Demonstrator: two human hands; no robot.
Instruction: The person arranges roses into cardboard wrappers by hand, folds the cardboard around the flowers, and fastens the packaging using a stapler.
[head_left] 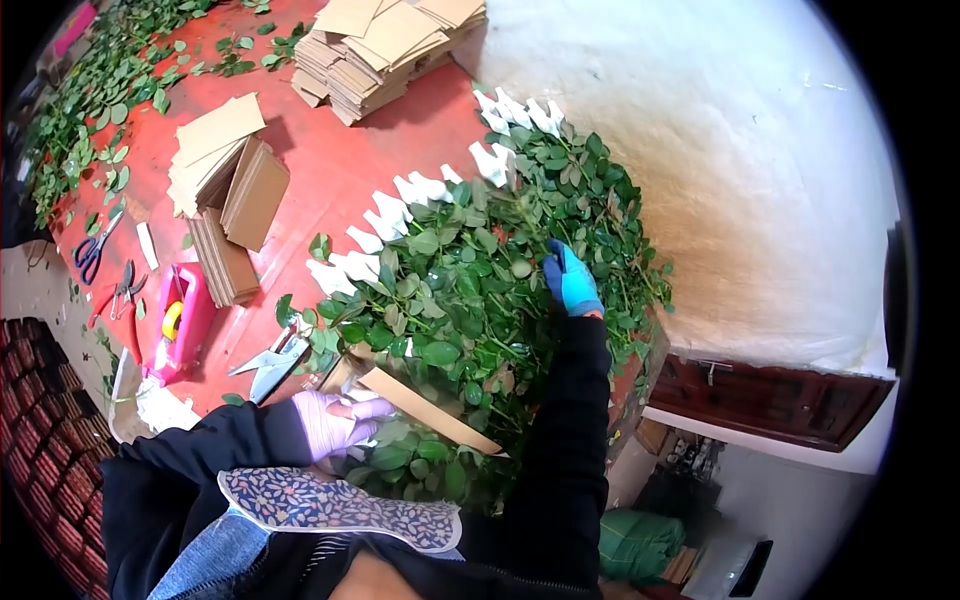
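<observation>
My left hand (338, 422), in a lavender glove, is low in the view with its fingers curled at the near end of a folded cardboard piece (435, 412). Leafy stems (400, 458) lie against that cardboard, close to my body; the palm side is hidden. My right hand (573, 282), in a blue glove, reaches forward over a large heap of green leafy stems (470, 290). Its fingers are bent around a leafy stem, partly hidden by foliage. White paper-like sleeves (390, 212) stick out in a row along the heap's left side.
On the red table (330, 150) lie stacked cardboard pieces (375, 50), more folded cardboard (235, 200), a pink tape dispenser (180, 320), scissors (95, 250), red-handled pruners (125, 295) and grey shears (275, 365). More foliage (85, 120) lies far left. A pale wall (720, 180) borders the right.
</observation>
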